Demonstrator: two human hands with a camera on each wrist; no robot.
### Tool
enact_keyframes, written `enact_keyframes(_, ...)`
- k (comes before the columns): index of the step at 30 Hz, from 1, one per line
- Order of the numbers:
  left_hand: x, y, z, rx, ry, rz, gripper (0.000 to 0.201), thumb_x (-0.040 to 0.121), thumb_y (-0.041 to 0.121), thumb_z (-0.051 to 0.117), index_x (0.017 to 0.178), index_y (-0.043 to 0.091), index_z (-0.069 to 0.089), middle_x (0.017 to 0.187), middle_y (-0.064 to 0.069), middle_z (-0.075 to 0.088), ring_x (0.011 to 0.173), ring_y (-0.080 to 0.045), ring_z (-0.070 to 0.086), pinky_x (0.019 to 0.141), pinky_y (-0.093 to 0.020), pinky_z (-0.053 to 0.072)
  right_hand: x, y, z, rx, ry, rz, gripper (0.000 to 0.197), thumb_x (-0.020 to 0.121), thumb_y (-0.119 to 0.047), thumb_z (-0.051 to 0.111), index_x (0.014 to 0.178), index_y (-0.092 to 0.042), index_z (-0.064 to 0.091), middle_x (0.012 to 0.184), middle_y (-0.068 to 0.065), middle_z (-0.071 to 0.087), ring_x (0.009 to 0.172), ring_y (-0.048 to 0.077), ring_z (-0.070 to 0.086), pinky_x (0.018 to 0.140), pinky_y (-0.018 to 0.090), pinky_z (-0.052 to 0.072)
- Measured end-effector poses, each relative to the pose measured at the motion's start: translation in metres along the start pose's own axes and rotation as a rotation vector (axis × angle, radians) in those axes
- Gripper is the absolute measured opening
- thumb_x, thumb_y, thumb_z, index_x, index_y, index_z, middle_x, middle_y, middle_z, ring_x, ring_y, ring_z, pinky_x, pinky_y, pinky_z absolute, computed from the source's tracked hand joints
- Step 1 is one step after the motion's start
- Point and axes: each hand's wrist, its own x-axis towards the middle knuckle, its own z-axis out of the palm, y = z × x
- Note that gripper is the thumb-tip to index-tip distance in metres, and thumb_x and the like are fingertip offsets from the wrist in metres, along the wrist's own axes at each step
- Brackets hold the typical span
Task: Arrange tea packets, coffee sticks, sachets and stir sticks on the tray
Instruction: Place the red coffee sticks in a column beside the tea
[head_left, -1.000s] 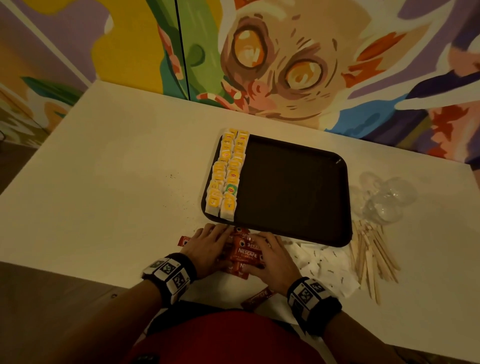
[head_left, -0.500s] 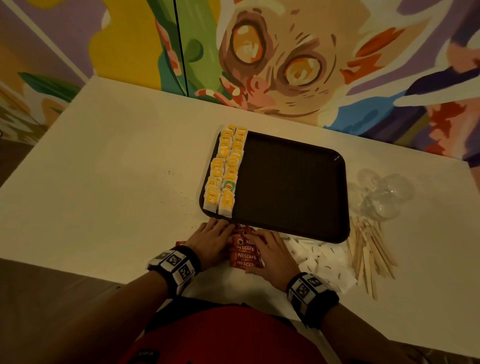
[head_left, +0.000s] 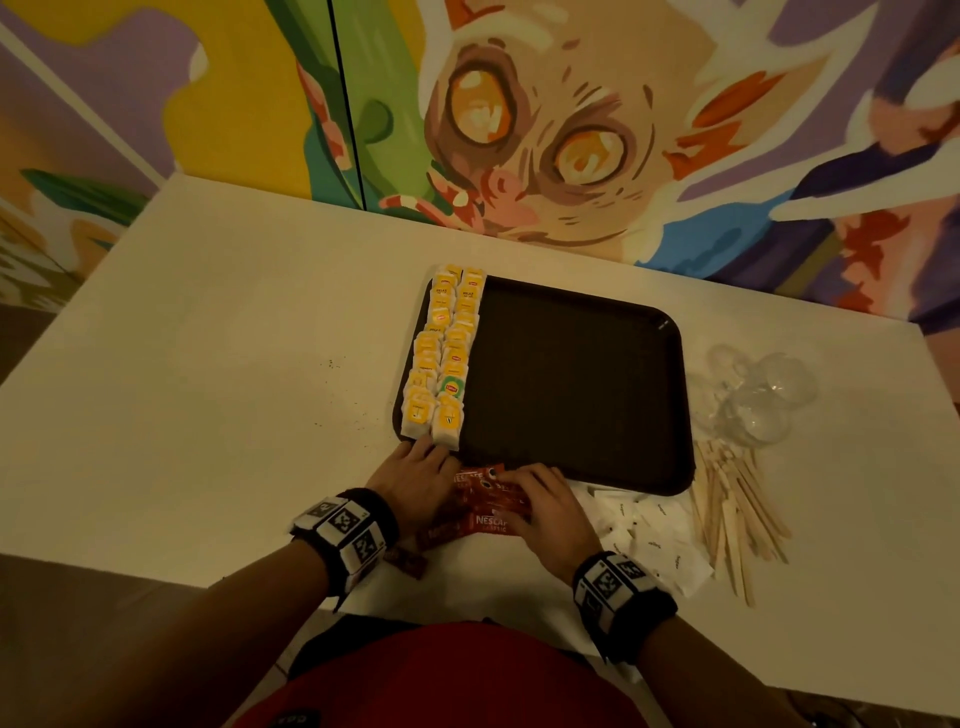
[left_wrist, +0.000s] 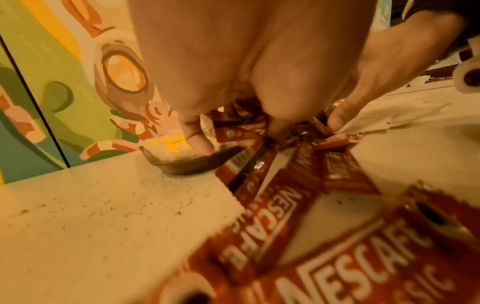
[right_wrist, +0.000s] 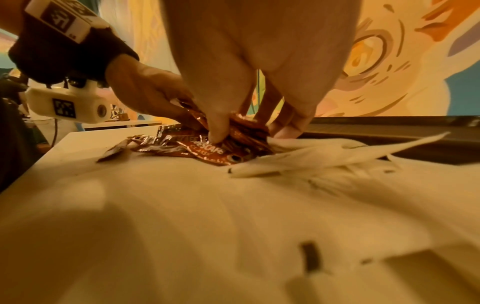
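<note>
From my remote seat I see my left hand (head_left: 415, 478) curled over the left end of the pile of red coffee sticks (head_left: 483, 506), its fingers (left_wrist: 197, 133) bent down and gripping the crumpled wrappers, fingertips just short of the tray's (head_left: 670, 405) near edge. The pile lies on the white table (head_left: 208, 389) at the tray's 6 o'clock, between both hands. My right hand (head_left: 550, 512) closes on the pile's right end, thumb (right_wrist: 215, 131) pressing on top and fingers hooked behind, clamped on the sticks. I read "NESCAFE" and part of "CLASSIC" in white on the wrappers. On the tray, two rows of yellow tea packets (head_left: 444, 358) fill its 9 o'clock side; some carry a Lipton badge. White sachets (head_left: 649, 540) lie at the right hand's 3 o'clock, their print too small to read. Wooden stir sticks (head_left: 737, 509) lie further right, with clear glasses (head_left: 758, 400) at their 12 o'clock.
</note>
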Motion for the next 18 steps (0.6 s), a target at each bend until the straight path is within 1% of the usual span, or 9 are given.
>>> enact_keyframes(2, -0.001, -0.006, -0.003, -0.011, -0.003, -0.003, 0.053, 0.102, 0.047, 0.031, 0.141, 0.011, 0.036, 0.147, -0.008, 0.038, 0.136, -0.030, 0.030, 0.111, -0.041, 0.029, 0.001, 0.000, -0.003, 0.021, 0.015, 0.016, 0.041, 0.094, -0.035, 0.061, 0.132, -0.021, 0.054, 0.127, -0.004, 0.050, 0.118, 0.013, 0.042, 0.104, 0.026, 0.039)
enact_keyframes(4, -0.001, -0.015, -0.005, -0.039, -0.004, -0.018, 0.056, 0.101, 0.050, 0.032, 0.142, 0.012, 0.034, 0.147, -0.007, 0.037, 0.136, -0.028, 0.029, 0.111, -0.040, 0.030, 0.004, -0.001, -0.004, 0.046, 0.028, 0.025, 0.038, 0.096, -0.036, 0.059, 0.130, -0.021, 0.055, 0.125, -0.005, 0.052, 0.116, 0.012, 0.043, 0.102, 0.024, 0.040)
enact_keyframes(7, -0.003, -0.026, -0.008, -0.166, 0.014, -0.043, 0.053, 0.101, 0.039, 0.039, 0.147, 0.014, 0.028, 0.151, -0.007, 0.034, 0.135, -0.027, 0.032, 0.112, -0.039, 0.033, 0.007, -0.002, -0.006, 0.092, 0.012, 0.052, 0.038, 0.097, -0.035, 0.056, 0.131, -0.019, 0.055, 0.124, -0.005, 0.053, 0.116, 0.011, 0.045, 0.102, 0.026, 0.041)
enact_keyframes(10, -0.005, -0.036, -0.010, -0.450, 0.067, -0.072, 0.047, 0.102, 0.035, 0.041, 0.144, 0.015, 0.035, 0.144, -0.005, 0.045, 0.127, -0.026, 0.044, 0.106, -0.039, 0.041, 0.011, -0.005, -0.009, 0.153, 0.000, 0.087, 0.037, 0.098, -0.035, 0.054, 0.131, -0.018, 0.055, 0.123, -0.004, 0.054, 0.113, 0.010, 0.048, 0.101, 0.028, 0.043)
enact_keyframes(12, -0.006, -0.044, -0.010, -0.716, 0.107, -0.123, 0.039, 0.100, 0.035, 0.046, 0.135, 0.016, 0.046, 0.131, -0.004, 0.057, 0.116, -0.024, 0.054, 0.099, -0.039, 0.047, 0.014, -0.007, -0.010, 0.224, 0.015, 0.112, 0.036, 0.098, -0.037, 0.055, 0.129, -0.020, 0.057, 0.120, -0.006, 0.055, 0.110, 0.010, 0.053, 0.100, 0.030, 0.047)
enact_keyframes(14, -0.009, -0.050, -0.010, -0.912, 0.126, -0.171, 0.028, 0.100, 0.032, 0.048, 0.122, 0.016, 0.052, 0.112, 0.000, 0.063, 0.099, -0.019, 0.060, 0.087, -0.031, 0.050, 0.016, -0.010, -0.011, 0.274, 0.034, 0.129, 0.034, 0.097, -0.038, 0.056, 0.128, -0.023, 0.057, 0.119, -0.009, 0.056, 0.109, 0.012, 0.056, 0.096, 0.033, 0.051)
enact_keyframes(16, -0.009, -0.053, -0.012, -1.037, 0.157, -0.214, 0.008, 0.100, 0.028, 0.050, 0.103, 0.021, 0.053, 0.092, 0.004, 0.060, 0.082, -0.014, 0.058, 0.073, -0.022, 0.045, 0.019, -0.013, -0.012, 0.306, 0.070, 0.135, 0.032, 0.097, -0.037, 0.057, 0.126, -0.027, 0.057, 0.116, -0.011, 0.058, 0.107, 0.011, 0.058, 0.093, 0.034, 0.053)
enact_keyframes(17, -0.010, -0.053, -0.015, -1.110, 0.175, -0.227, 0.007, 0.100, 0.025, 0.050, 0.094, 0.022, 0.052, 0.084, 0.004, 0.058, 0.075, -0.013, 0.055, 0.067, -0.019, 0.044, 0.021, -0.015, -0.013, 0.342, 0.095, 0.135, 0.030, 0.096, -0.036, 0.058, 0.125, -0.028, 0.058, 0.113, -0.012, 0.060, 0.104, 0.009, 0.059, 0.091, 0.034, 0.054)
enact_keyframes(18, -0.010, -0.053, -0.016, -1.187, 0.192, -0.242, 0.011, 0.100, 0.022, 0.050, 0.090, 0.022, 0.051, 0.079, 0.003, 0.058, 0.070, -0.012, 0.055, 0.063, -0.019, 0.045, 0.023, -0.019, -0.016, 0.392, 0.118, 0.142, 0.027, 0.096, -0.033, 0.059, 0.123, -0.027, 0.059, 0.110, -0.012, 0.063, 0.100, 0.005, 0.061, 0.089, 0.033, 0.055)
